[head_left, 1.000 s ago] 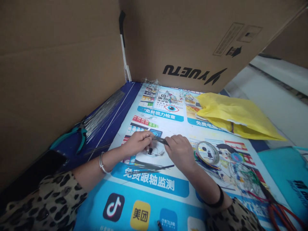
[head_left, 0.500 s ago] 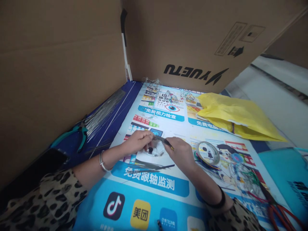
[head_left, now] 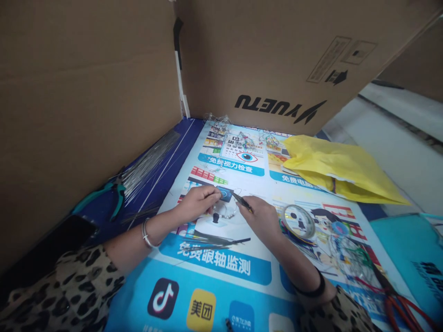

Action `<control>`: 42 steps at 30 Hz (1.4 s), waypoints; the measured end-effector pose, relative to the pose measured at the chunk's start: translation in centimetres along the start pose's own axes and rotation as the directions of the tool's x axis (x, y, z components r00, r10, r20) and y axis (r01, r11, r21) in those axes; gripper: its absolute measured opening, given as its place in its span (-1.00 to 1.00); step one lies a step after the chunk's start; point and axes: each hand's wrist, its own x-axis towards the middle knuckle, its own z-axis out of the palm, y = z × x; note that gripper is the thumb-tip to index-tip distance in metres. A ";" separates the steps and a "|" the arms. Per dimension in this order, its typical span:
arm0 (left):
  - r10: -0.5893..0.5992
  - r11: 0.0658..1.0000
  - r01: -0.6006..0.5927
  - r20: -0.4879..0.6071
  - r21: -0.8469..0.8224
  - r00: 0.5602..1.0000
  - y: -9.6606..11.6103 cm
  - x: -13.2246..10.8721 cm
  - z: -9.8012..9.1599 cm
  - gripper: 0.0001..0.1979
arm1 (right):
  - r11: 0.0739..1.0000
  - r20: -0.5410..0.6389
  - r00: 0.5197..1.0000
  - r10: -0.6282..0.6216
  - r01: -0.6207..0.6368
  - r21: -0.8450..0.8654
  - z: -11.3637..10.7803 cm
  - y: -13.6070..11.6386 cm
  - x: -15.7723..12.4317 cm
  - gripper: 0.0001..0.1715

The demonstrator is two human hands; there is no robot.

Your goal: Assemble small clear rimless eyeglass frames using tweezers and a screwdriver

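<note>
My left hand (head_left: 204,199) is closed in a pinch at one end of a thin beaded wire loop (head_left: 226,216). Small pale beads show along the loop, which hangs over the printed sheet between my hands. In my right hand (head_left: 261,216) is a dark, slender pair of tweezers (head_left: 242,201), gripped near its back end. Its pointed tip faces my left fingertips, a short gap away from them. Just below, a small bundle of thin grey wires (head_left: 214,240) lies on the sheet. A roll of tape (head_left: 298,221) sits right of my right hand.
Teal-handled pliers (head_left: 117,200) and a sheaf of straight wires (head_left: 148,161) lie left. Cardboard walls (head_left: 249,55) stand behind and left. A yellow bag (head_left: 342,166), tangled coloured wires (head_left: 353,258), red-handled scissors (head_left: 398,304) and a teal pouch (head_left: 411,258) lie right.
The tweezers' tip has drawn back to the right, away from my left fingertips, where it was before. My left hand keeps its pinch almost in place.
</note>
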 end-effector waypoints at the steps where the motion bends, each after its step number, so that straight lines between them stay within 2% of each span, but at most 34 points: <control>1: 0.015 1.000 -0.015 0.002 0.021 1.000 0.1 0.0 0.0 -0.75 | 1.000 -0.007 1.000 -0.015 0.015 -0.013 0.1 0.0 0.0 -0.79; 5: 0.053 0.995 -0.053 0.002 0.087 0.999 0.3 -0.1 0.0 -0.74 | 0.995 -0.043 0.996 -0.078 0.075 -0.064 0.3 0.2 -0.2 -0.79; 13: 0.045 0.981 -0.045 0.005 0.191 0.999 0.2 0.0 0.0 -0.75 | 0.963 -0.098 0.972 -0.215 0.194 -0.187 -0.3 0.0 -0.2 -0.88; 23: 0.051 0.976 -0.049 -0.003 0.212 0.999 0.3 -0.1 0.1 -0.75 | 0.930 -0.101 0.955 -0.279 0.243 -0.276 -0.5 0.1 0.0 -0.88; 27: 0.045 0.980 -0.056 0.058 0.192 0.997 0.2 0.0 0.2 -0.73 | 0.932 -0.101 0.955 -0.278 0.243 -0.268 -0.6 -0.2 -0.1 -0.89; 32: -0.022 0.994 0.015 0.070 0.107 0.997 0.3 0.0 0.2 -0.72 | 0.944 -0.111 0.956 -0.271 0.242 -0.225 -0.6 -0.3 -0.2 -0.88; 42: 0.020 0.974 -0.028 0.040 0.223 0.999 1.2 0.0 0.4 -0.81 | 0.977 -0.095 0.977 -0.188 0.176 -0.120 0.1 -0.3 -0.2 -0.90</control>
